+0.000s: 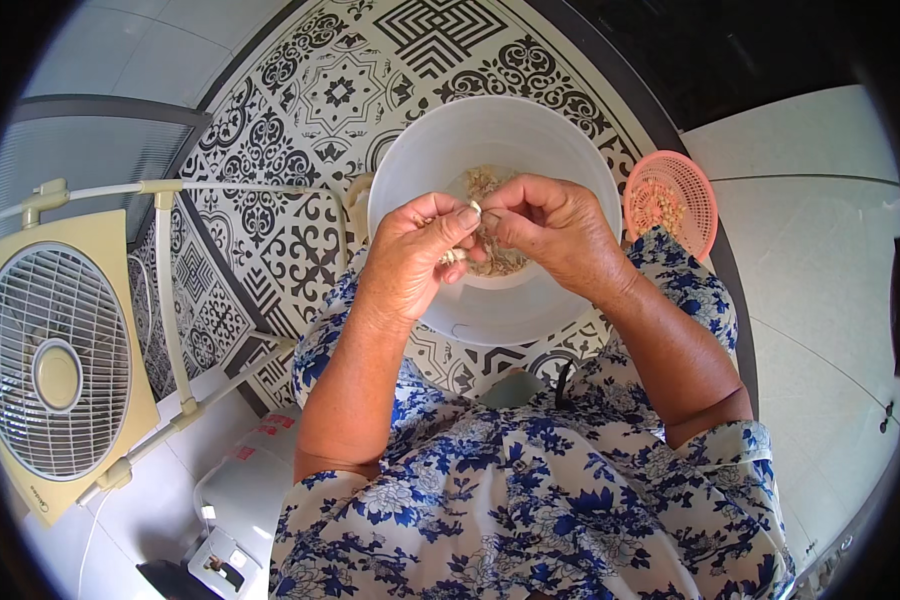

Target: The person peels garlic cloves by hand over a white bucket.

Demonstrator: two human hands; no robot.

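Observation:
My left hand (412,247) pinches a small pale piece (475,207), which looks like a garlic clove, between thumb and forefinger. More whitish pieces (454,256) are tucked in its curled fingers. Facing it, my right hand (547,229) has thumb and forefinger pinched together at the side of the same small piece. Both hands are above a translucent white plastic bucket (495,118) that stands between the knees. Dry brownish husks and stringy scraps (506,262) lie at its bottom, partly hidden by the hands.
At the right, by the knee, a pink plastic colander (707,202) holds many small pale pieces (658,206). A cream box fan (56,367) is on the left beside a pale tubular frame (166,285). Patterned black-and-white tiles (337,90) cover the floor. White cabinet panels (810,247) line the right.

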